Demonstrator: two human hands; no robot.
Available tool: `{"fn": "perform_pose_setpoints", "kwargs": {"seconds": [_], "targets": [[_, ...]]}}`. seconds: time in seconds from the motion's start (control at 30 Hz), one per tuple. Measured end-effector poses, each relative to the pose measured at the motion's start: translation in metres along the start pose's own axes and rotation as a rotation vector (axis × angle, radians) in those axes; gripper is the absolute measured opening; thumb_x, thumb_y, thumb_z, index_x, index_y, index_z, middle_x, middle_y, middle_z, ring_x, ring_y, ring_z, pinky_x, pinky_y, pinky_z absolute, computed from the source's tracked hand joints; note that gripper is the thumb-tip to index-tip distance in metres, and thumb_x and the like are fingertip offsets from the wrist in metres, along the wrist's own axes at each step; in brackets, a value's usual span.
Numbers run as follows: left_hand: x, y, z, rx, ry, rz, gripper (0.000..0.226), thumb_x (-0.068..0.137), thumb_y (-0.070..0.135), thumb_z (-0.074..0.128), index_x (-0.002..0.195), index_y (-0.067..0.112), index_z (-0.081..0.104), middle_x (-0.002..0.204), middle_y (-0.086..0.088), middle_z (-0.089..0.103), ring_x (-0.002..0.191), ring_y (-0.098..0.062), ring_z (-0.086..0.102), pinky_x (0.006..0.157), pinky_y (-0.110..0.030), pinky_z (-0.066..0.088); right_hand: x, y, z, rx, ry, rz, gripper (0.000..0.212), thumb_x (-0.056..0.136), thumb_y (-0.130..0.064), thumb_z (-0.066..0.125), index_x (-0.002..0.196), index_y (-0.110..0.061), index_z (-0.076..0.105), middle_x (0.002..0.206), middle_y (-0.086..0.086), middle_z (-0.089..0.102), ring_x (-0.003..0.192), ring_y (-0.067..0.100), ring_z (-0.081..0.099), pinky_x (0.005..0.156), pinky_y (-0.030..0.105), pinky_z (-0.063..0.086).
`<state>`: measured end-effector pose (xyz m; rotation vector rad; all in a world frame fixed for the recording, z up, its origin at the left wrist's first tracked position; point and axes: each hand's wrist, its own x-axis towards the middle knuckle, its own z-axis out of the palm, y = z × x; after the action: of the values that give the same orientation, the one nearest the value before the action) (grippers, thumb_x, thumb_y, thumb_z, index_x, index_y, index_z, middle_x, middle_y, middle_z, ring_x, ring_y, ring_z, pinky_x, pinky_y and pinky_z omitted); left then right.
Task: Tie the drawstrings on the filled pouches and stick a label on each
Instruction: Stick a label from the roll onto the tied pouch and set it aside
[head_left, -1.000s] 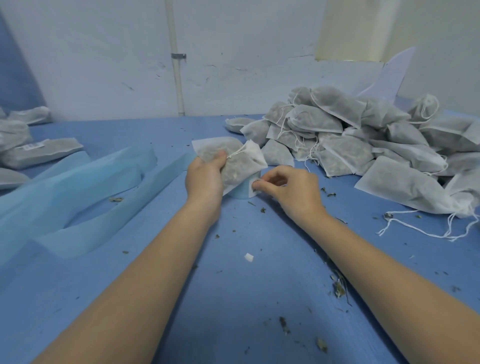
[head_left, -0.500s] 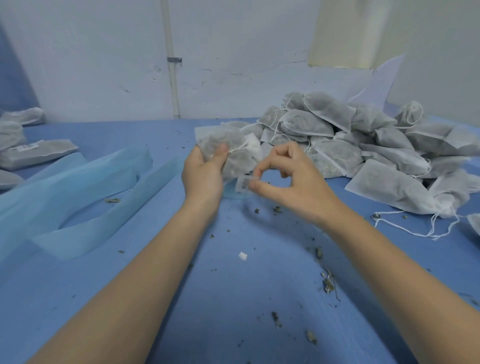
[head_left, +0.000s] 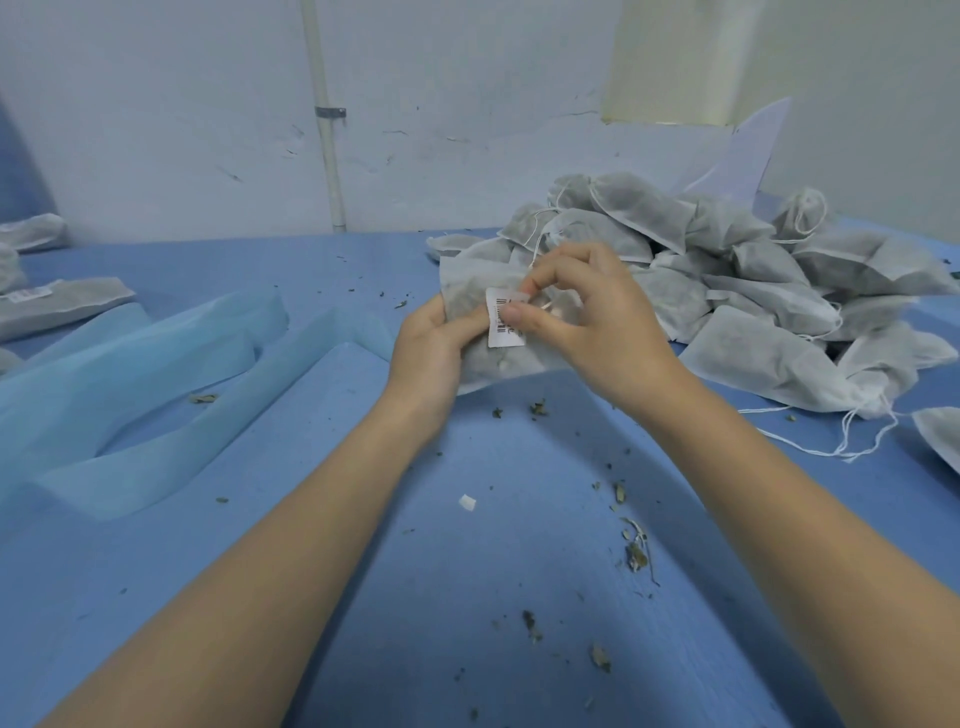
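White barcode label pinched by the right hand between thumb and forefinger, being laid against the grey nonwoven pouch gripped from below and the side by the left hand; both held just above the blue table, at about 12 o'clock from the forearms. Cannot tell whether the label is pressed fully flat, nor whether this pouch's drawstring is knotted, the neck being hidden behind the right fingers. Probably mid-labelling, then, on one pouch among many. Piled at 2 o'clock, a large heap of pouches, each showing dark dried leaf through the fabric, several with loose white strings trailing, so likely still to do. Set apart at 9 o'clock, a flat pouch bearing a label, seemingly finished. Scattered across the table, leaf crumbs; at 8 o'clock, folded pale-blue fabric strips.
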<state>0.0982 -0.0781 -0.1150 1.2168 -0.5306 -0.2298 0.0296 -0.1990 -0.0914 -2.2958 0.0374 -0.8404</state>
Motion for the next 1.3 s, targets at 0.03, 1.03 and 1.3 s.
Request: {"fn": "perform_pose_setpoints", "kwargs": {"seconds": [0.03, 1.03, 1.3], "targets": [[0.000, 0.000, 0.000, -0.037, -0.004, -0.013, 0.014, 0.090, 0.007, 0.054, 0.088, 0.008, 0.067, 0.073, 0.002, 0.072, 0.069, -0.011, 0.067, 0.063, -0.018, 0.052, 0.000, 0.001, 0.000, 0.005, 0.008, 0.002, 0.013, 0.081, -0.023, 0.075, 0.085, -0.020, 0.063, 0.112, 0.002, 0.054, 0.111, 0.014, 0.048, 0.098, 0.017, 0.033], [-0.001, -0.002, 0.003, -0.205, 0.297, -0.160, 0.023, 0.089, 0.032, 0.059, 0.078, 0.014, 0.067, 0.069, -0.003, 0.072, 0.062, -0.020, 0.069, 0.060, -0.030, 0.056, 0.001, -0.009, 0.037, 0.894, 0.211, 0.476, 0.038, 0.078, 0.008, 0.067, 0.086, -0.020, 0.043, 0.091, 0.008, 0.057, 0.069, 0.019, 0.057, 0.055, 0.024, 0.045], [-0.001, 0.009, -0.002, -0.151, 0.450, -0.146, 0.044, 0.103, 0.023, 0.022, 0.141, 0.007, 0.036, 0.143, -0.015, 0.044, 0.128, -0.034, 0.045, 0.106, -0.051, 0.037, 0.046, -0.077, 0.099, 0.660, -0.339, 0.296, 0.078, 0.077, -0.076, 0.050, 0.143, -0.036, 0.040, 0.144, -0.024, 0.042, 0.122, 0.000, 0.051, 0.115, 0.040, 0.030]]}}
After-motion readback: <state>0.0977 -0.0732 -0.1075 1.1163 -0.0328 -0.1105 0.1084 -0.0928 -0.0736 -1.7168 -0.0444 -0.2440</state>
